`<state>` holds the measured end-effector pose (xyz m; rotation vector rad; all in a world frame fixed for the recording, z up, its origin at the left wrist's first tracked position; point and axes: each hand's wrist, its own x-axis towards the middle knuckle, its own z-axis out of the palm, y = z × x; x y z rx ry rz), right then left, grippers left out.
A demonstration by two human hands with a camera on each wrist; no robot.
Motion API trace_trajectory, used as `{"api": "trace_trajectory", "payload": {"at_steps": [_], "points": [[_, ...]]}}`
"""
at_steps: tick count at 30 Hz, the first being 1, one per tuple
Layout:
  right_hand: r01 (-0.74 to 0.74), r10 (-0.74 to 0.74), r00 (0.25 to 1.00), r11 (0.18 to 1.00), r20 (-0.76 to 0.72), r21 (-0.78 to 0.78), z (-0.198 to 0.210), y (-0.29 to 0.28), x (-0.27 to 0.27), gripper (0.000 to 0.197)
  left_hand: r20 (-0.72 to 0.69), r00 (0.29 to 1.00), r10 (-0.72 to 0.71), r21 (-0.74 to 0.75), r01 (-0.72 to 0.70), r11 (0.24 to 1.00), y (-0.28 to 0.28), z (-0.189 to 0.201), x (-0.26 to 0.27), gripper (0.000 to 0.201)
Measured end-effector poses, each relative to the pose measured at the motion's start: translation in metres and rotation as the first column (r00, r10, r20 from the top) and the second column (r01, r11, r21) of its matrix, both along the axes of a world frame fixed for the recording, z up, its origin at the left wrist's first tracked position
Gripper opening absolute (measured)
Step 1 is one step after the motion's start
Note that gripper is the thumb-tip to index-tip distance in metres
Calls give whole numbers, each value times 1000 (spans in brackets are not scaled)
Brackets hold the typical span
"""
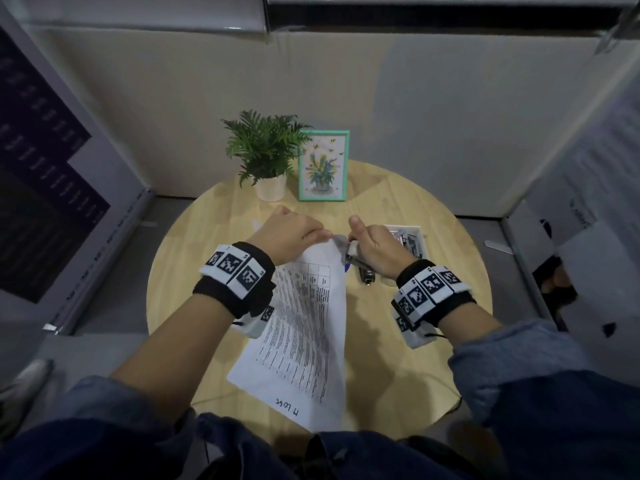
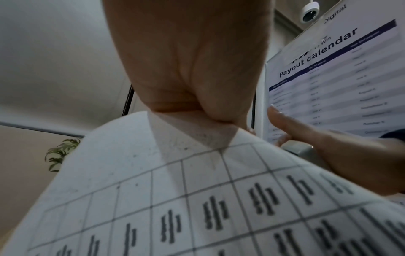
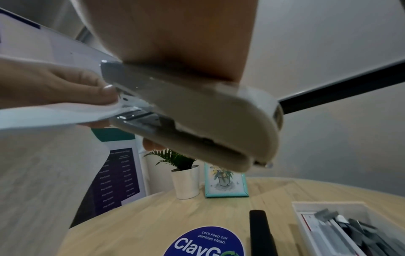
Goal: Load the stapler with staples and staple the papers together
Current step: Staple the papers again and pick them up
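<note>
White papers hang lifted off the round wooden surface, their top corner pinched in the left hand. That corner sits inside the mouth of the pale stapler, which the right hand clasps just to the right of the left grip, long axis running away from the corner. Both hands nearly touch (the squeeze looks like the step in hand). Near the right wrist, a clear tray holds staple strips; a dark stapler lies beside it.
</note>
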<state>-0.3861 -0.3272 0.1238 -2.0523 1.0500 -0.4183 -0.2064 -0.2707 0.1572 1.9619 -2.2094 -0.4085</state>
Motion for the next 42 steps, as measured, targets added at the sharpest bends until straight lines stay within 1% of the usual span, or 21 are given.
{"api": "trace_trajectory", "payload": {"at_steps": [1, 4, 7, 11, 16, 20, 25, 30, 31, 33, 35, 37, 38, 39, 40, 41, 42], "points": [[-22, 22, 1000, 999, -10, -24, 0, 0, 1, 77, 16, 1000, -4, 1, 3, 1000, 1, 1, -2, 38], [-80, 79, 996, 995, -31, -57, -3, 0, 3, 85, 56, 998, -25, 34, 23, 999, 4, 7, -9, 36], [-69, 68, 997, 995, -21, -69, -4, 0, 4, 83, 43, 998, -35, 71, 32, 997, 6, 10, -13, 40], [-87, 86, 996, 996, -4, -37, 0, 4, 3, 75, 43, 999, -28, 93, 24, 995, 8, 7, -15, 39], [-58, 58, 998, 998, 18, 4, -3, 7, 5, 77, 57, 998, -34, 93, 28, 995, 8, 4, -16, 39], [-33, 31, 999, 994, -22, -100, -5, 7, 8, 74, 55, 997, -46, 77, 42, 996, 7, 2, -14, 42], [-16, -12, 993, 973, -115, -232, -8, 8, 11, 67, 37, 998, -46, 61, 44, 997, 5, 0, -15, 45], [1, -37, 990, 966, -134, -258, -14, 7, 12, 63, 47, 998, -51, 42, 49, 998, 5, -2, -15, 39], [4, -38, 990, 970, -135, -243, -17, 5, 12, 64, 55, 997, -51, 41, 49, 998, 5, -4, -14, 37], [29, -44, 995, 988, -94, -152, -21, 1, 13, 71, 72, 997, -41, 46, 37, 998, 6, -7, -10, 34], [81, -80, 996, 996, -26, 38, -24, -3, 14, 80, 82, 997, -8, 54, 4, 999, 9, -9, -2, 33], [176, -176, 984, 954, -21, 242, -32, -12, 19, 86, 93, 995, 35, 43, -40, 998, 12, -12, 11, 33], [227, -220, 974, 917, -58, 329, -35, -16, 20, 86, 91, 994, 58, 36, -61, 997, 14, -14, 18, 32], [252, -229, 968, 885, -105, 392, -39, -21, 20, 85, 86, 993, 78, 27, -81, 996, 16, -15, 25, 31], [252, -196, 966, 860, -168, 443, -43, -25, 21, 80, 78, 992, 97, 20, -99, 995, 17, -16, 32, 31], [224, -140, 968, 850, -207, 476, -50, -30, 22, 65, 69, 991, 114, 11, -115, 993, 18, -17, 40, 32], [209, -104, 966, 852, -237, 480, -54, -32, 26, 43, 59, 990, 132, 4, -132, 991, 19, -18, 46, 33]]}}
